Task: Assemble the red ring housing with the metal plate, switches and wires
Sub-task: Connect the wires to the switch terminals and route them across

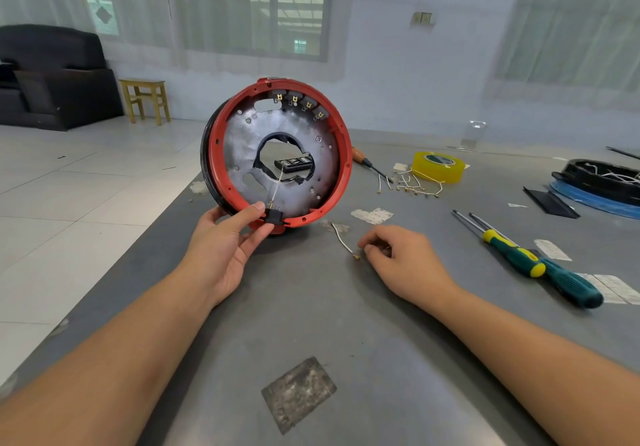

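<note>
Head cam: the red ring [221, 123] stands on edge on the grey table [311, 307], metal plate [242, 140] inside, four switches [299, 102] up around 12 to 1 o'clock. Left hand [225, 248] props it from below, thumb and fingers pinching a black switch [274, 217] at 6 o'clock. Right hand [401, 258] rests on the table, fingers loosely curled beside a loose wire [341, 239]; can't tell if they're touching it. Screwdrivers [526, 262] and yellow tape [438, 166] sit off at 3 o'clock.

The red ring housing [277, 154] stands on edge on the grey table [311, 324], left of centre, with the round metal plate [239, 147] inside it. A short loose wire [343, 241] lies just right of its base. Farther right lie the green-handled screwdrivers [533, 262]; behind them, a yellow tape roll [438, 166] and scattered wires [412, 185].
</note>
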Motion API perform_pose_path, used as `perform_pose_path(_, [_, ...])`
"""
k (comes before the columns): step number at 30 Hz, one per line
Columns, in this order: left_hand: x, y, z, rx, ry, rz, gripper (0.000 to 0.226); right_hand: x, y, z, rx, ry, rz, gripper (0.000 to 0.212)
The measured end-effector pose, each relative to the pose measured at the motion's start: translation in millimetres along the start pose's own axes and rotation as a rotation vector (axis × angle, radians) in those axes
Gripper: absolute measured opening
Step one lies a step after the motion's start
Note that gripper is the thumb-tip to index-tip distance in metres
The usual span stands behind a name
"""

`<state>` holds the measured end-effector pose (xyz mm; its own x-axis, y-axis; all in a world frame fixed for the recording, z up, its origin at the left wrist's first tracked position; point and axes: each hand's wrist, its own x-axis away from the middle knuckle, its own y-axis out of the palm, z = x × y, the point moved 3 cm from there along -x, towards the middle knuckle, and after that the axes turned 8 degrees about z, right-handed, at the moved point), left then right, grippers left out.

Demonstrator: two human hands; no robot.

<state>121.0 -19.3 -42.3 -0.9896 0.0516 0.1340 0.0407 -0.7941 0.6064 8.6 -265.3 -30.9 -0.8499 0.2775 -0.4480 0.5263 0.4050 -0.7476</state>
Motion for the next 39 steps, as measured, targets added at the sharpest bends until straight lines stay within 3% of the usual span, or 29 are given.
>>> perform_pose_path(5, [1.7, 0.8, 0.8, -0.015, -0.002, 0.014, 0.057, -5.5, 4.2, -4.5, 0.021, 0.012, 0.01, 0.012])
perform_pose_path(17, [3.1, 2.2, 0.6, -0.02, -0.012, 0.027, 0.059, -3.6, 7.7, -16.0, 0.348, -0.11, -0.064, 0.021])
perform_pose_path(22, [3.6, 2.3, 0.5, -0.019, -0.012, 0.029, 0.059, 4.5, 11.2, -17.7, 0.5, -0.33, -0.145, 0.018])
perform_pose_path(28, [2.5, 0.9, 0.5, -0.018, -0.011, 0.02, 0.059, 10.2, 9.2, -25.2, 0.509, -0.427, -0.181, 0.013])
perform_pose_path(33, [2.3, 0.7, 0.3, -0.02, -0.011, 0.017, 0.058, 12.4, 9.5, -29.0, 0.535, -0.511, -0.207, 0.031])
perform_pose_path(39, [4.0, 1.9, 1.3, -0.027, -0.007, 0.009, 0.057, 11.3, 9.2, -28.3, 0.538, -0.563, -0.186, 0.017])
